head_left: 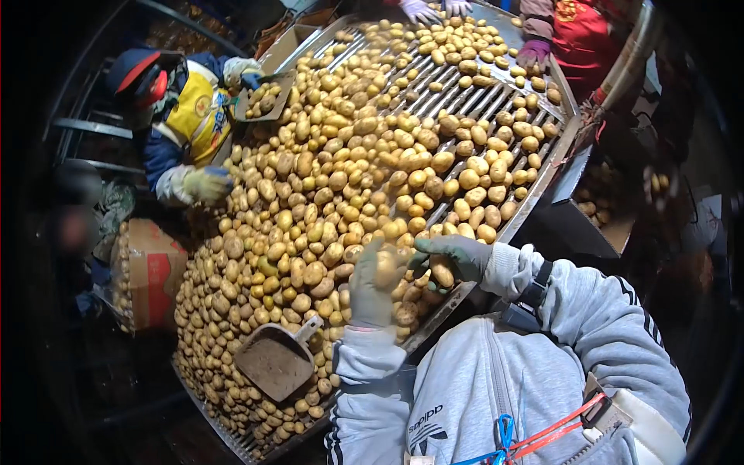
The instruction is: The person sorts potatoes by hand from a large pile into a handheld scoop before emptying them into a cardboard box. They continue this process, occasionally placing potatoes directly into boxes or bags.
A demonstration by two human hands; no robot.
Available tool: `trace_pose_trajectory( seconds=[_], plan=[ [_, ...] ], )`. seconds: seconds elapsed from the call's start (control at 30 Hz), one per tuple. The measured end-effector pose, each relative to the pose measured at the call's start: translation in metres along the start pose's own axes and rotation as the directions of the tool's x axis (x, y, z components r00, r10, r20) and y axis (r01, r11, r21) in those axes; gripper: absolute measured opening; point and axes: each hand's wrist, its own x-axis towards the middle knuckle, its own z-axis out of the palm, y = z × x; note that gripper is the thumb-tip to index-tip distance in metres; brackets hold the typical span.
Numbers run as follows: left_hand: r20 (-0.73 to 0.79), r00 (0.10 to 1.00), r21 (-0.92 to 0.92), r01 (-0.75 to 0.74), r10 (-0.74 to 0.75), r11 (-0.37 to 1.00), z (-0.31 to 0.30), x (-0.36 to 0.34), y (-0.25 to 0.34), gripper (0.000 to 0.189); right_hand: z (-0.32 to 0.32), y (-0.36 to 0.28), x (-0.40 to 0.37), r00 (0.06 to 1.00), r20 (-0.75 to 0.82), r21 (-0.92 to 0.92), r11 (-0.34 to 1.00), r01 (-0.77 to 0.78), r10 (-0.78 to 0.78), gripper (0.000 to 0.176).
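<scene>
Both of my hands wear grey-green gloves and are over the near right edge of a large heap of potatoes (310,194). My left hand (370,291) is upright with its fingers closed around a potato (386,269), which looks slightly blurred. Just to its right, my right hand (461,257) grips another potato (442,273) between thumb and fingers. Loose potatoes lie below and around both hands. A dustpan-like scoop (275,362) rests on the heap to the left of my left forearm.
The potatoes lie on a slatted metal table (443,94) with a raised metal rim (535,190). A co-worker in a yellow vest (200,112) holds a scoop of potatoes (263,101) at left. Other gloved hands (533,54) work at the far side. Cardboard boxes (151,271) stand beside the table.
</scene>
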Motion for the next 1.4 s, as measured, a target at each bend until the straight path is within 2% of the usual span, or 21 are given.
trace_pose_trajectory(
  seconds=[0.03,0.07,0.13,0.17,0.23,0.27,0.4,0.5,0.53,0.6,0.67,0.73,0.83,0.9,1.0,1.13,1.2,1.27,1.33,1.37,1.4],
  plan=[
    [0.053,0.999,0.105,0.006,-0.011,0.994,0.007,0.004,-0.014,0.050,0.004,-0.005,-0.008,0.998,-0.051,0.081,0.997,-0.020,0.025,0.033],
    [0.176,0.979,0.324,-0.155,0.102,0.933,0.021,0.005,-0.025,0.052,-0.014,0.004,-0.003,0.957,0.028,-0.323,0.903,0.283,-0.290,0.027],
    [0.387,0.893,0.558,-0.426,0.231,0.712,0.049,0.005,-0.042,0.056,-0.058,0.020,-0.002,0.772,0.286,-0.693,0.434,0.576,-0.567,0.020],
    [0.477,0.843,0.600,-0.518,0.246,0.609,0.064,0.004,-0.050,0.058,-0.065,0.014,-0.014,0.793,0.251,-0.664,0.497,0.558,-0.556,0.019],
    [0.416,0.909,0.615,-0.297,0.019,0.730,0.092,-0.005,-0.039,0.057,-0.076,0.007,-0.042,0.886,0.058,-0.438,0.785,0.437,-0.461,0.016],
    [0.393,0.915,0.666,-0.216,-0.090,0.714,0.104,-0.013,-0.028,0.056,-0.064,-0.014,-0.076,0.991,-0.123,0.018,0.999,0.049,-0.046,0.023],
    [0.389,0.921,0.728,-0.312,0.007,0.611,0.073,-0.009,-0.038,0.052,-0.115,-0.028,-0.137,0.923,-0.289,-0.050,0.966,0.253,-0.256,0.040],
    [0.075,0.997,0.786,-0.055,-0.006,0.616,0.025,-0.002,-0.018,0.059,-0.173,-0.046,-0.190,0.820,-0.461,-0.047,0.932,0.361,-0.341,0.035],
    [0.136,0.976,0.867,-0.199,0.168,0.457,-0.026,0.007,-0.032,0.060,-0.186,-0.053,-0.208,0.767,-0.512,-0.034,0.901,0.433,-0.388,0.034],
    [0.061,0.932,0.939,-0.176,0.357,0.297,-0.074,0.008,-0.025,0.062,-0.247,-0.063,-0.227,0.476,-0.605,-0.470,0.768,0.434,-0.639,0.038],
    [-0.092,0.879,0.950,-0.062,0.467,0.305,-0.096,0.002,-0.014,0.067,-0.276,-0.068,-0.249,0.377,-0.727,-0.404,0.801,0.442,-0.574,0.044],
    [-0.072,0.822,0.993,0.112,0.564,-0.036,-0.149,0.014,-0.036,0.077,-0.296,-0.069,-0.258,0.395,-0.711,-0.443,0.807,0.391,-0.582,0.042],
    [-0.281,0.851,0.931,0.354,0.444,-0.087,-0.070,0.012,-0.030,0.082,-0.299,-0.060,-0.219,0.545,-0.669,-0.320,0.858,0.401,-0.505,0.037],
    [-0.180,0.892,0.906,0.315,0.414,-0.284,-0.076,0.030,-0.051,0.080,-0.258,-0.069,-0.181,0.603,-0.621,-0.341,0.865,0.368,-0.501,0.037],
    [-0.118,0.866,0.969,0.207,0.486,-0.134,-0.050,0.023,-0.058,0.072,-0.236,-0.074,-0.104,0.765,-0.498,-0.179,0.911,0.371,-0.409,0.039],
    [0.029,0.915,0.999,-0.013,0.402,-0.042,-0.019,0.017,-0.064,0.072,-0.164,-0.107,-0.013,0.823,-0.407,-0.405,0.886,0.227,-0.397,0.042],
    [0.153,0.926,0.977,-0.194,0.346,0.087,-0.017,0.012,-0.058,0.067,-0.158,-0.122,0.034,0.859,-0.288,-0.574,0.794,0.199,-0.423,0.043],
    [0.232,0.929,0.920,-0.306,0.287,0.244,-0.030,0.003,-0.046,0.058,-0.181,-0.130,0.094,0.769,-0.159,-0.916,0.384,0.120,-0.619,0.056],
    [0.173,0.924,0.924,-0.273,0.342,0.270,-0.045,-0.006,-0.027,0.052,-0.191,-0.121,0.144,0.808,-0.246,-0.886,0.463,0.037,-0.535,0.055],
    [0.239,0.874,0.930,-0.332,0.422,0.160,-0.057,-0.007,-0.015,0.047,-0.157,-0.129,0.134,0.799,-0.367,-0.910,0.361,-0.202,-0.476,0.065],
    [0.077,0.931,0.919,-0.206,0.358,0.337,-0.062,-0.014,0.006,0.045,-0.138,-0.131,0.129,0.804,-0.400,-0.914,0.255,-0.315,-0.440,0.070]
  ],
)
